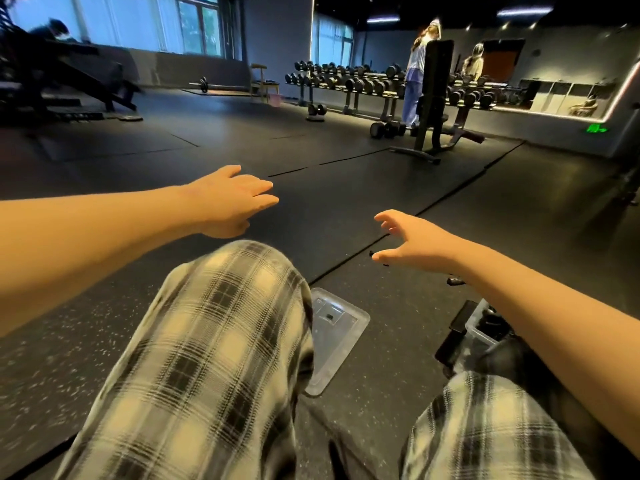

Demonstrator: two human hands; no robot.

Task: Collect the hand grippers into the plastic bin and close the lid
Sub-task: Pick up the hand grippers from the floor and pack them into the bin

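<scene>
Between the knees, flat on the floor: clear rectangular plastic lid. Clear plastic bin holding black hand grippers sits under the right forearm. Left hand and right hand outstretched, apart, empty.

The trousers are checked in cream and black, the floor mats are black with pale speckles on the near part, the lid and plastic bin are clear and colourless, the dumbbells are black, and a small sign glows green.

Counted: two hands, left hand and right hand; one clear lid; one plastic bin; one bench; one barbell.
</scene>
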